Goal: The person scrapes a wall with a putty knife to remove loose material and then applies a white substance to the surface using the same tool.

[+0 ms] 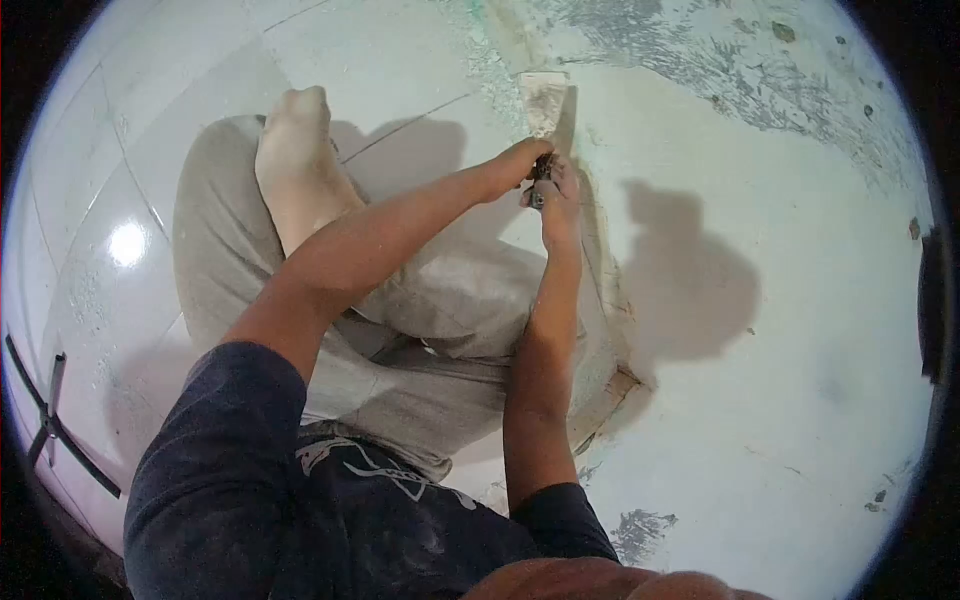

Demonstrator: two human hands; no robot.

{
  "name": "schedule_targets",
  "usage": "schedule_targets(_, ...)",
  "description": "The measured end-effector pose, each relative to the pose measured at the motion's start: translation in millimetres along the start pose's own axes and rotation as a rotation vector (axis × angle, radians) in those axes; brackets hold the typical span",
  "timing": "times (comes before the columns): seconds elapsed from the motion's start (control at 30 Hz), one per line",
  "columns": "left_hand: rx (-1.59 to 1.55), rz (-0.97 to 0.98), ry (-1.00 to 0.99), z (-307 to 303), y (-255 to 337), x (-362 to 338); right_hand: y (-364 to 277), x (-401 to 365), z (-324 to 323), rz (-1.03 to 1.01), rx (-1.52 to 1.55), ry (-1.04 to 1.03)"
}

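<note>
A scraper with a wide, whitish blade (544, 100) and a dark handle lies against the seam between the tiled floor (400, 60) and the pale wall (690, 130). Both hands are wrapped round its handle. My left hand (515, 168) grips from the left side, near where the blade joins. Close beside it, my right hand (560, 190) holds the handle from the right, the dark handle end showing between the fingers. The blade points away from me, its far edge at the rough, chipped strip along the seam.
My bent legs in grey trousers (225, 220) and a bare foot (295, 150) are left of the hands. A broken corner (625, 380) juts near my right forearm. A dark cross-shaped stand (48, 425) is at the far left.
</note>
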State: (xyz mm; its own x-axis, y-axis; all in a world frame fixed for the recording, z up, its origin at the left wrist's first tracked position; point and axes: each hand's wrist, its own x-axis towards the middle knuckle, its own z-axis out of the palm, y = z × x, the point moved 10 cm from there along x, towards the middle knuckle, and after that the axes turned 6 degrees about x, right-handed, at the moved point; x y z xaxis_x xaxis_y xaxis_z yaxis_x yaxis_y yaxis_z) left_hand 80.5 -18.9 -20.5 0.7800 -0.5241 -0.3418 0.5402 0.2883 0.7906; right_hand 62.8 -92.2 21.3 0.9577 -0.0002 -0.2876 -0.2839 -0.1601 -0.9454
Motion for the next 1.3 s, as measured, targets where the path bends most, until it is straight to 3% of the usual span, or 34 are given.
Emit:
schedule_targets(0.03,-0.005,-0.001,0.002,-2,0,5,6,5,8,0.059,-0.031,-0.025)
schedule_targets(0.1,0.112,0.235,-0.006,-4,25,18,6,20,17,0.116,-0.053,0.051)
schedule_targets(0.17,0.24,0.246,0.091,-15,40,34,-10,41,2,-0.007,-0.272,0.28)
schedule_targets(0.2,0.187,0.214,0.077,-18,42,45,-6,54,6,-0.001,-0.269,0.278)
schedule_targets(0.27,0.082,0.144,0.043,-23,38,58,-14,69,4,-0.284,-0.305,0.33)
schedule_targets(0.3,0.077,0.141,0.044,-24,34,59,-1,71,2,-0.281,-0.308,0.328)
schedule_targets(0.37,-0.105,0.13,-0.03,-25,29,62,-17,63,24,-0.521,-0.37,0.343)
schedule_targets(0.4,-0.158,0.101,0.003,-30,20,65,-10,58,31,-0.368,-0.262,0.258)
schedule_targets(0.43,-0.166,0.088,0.009,-34,15,68,-18,54,40,-0.353,-0.263,0.253)
schedule_targets(0.53,-0.011,0.079,0.009,-36,11,69,-32,38,46,-0.38,-0.544,0.353)
schedule_targets(0.63,-0.124,0.117,-0.049,-29,16,64,-35,36,49,-0.307,-0.667,0.359)
schedule_targets(0.7,-0.106,0.105,-0.028,-34,17,67,-35,40,51,-0.37,-0.712,0.348)
schedule_targets(0.77,0.32,0.241,-0.068,-37,30,69,-33,43,50,-0.334,-0.762,0.424)
schedule_targets(0.83,0.368,0.282,-0.057,-42,28,76,-33,51,51,-0.408,-0.764,0.432)
schedule_targets(0.9,-0.181,0.104,-0.034,-51,9,96,-33,61,52,-0.478,-0.766,0.439)
schedule_targets(0.97,-0.143,0.069,-0.011,-62,42,75,-41,84,68,-0.462,-0.704,0.31)
schedule_targets(1.0,-0.232,0.102,-0.03,-69,34,98,-50,79,76,-0.611,-0.678,0.359)
schedule_targets(1.03,-0.225,0.1,-0.03,-72,37,93,-50,79,80,-0.61,-0.672,0.364)
schedule_targets(1.1,-0.128,0.123,-0.06,-65,42,75,-40,78,74,-0.461,-0.636,0.365)
schedule_targets(1.13,-0.246,0.058,-0.028,-60,37,72,-39,71,70,-0.388,-0.618,0.363)
schedule_targets(1.23,-0.334,0.049,-0.022,-47,20,76,-36,48,64,-0.33,-0.479,0.313)
schedule_targets(1.3,-0.17,0.021,0.016,-46,15,63,-30,41,58,-0.287,-0.417,0.277)
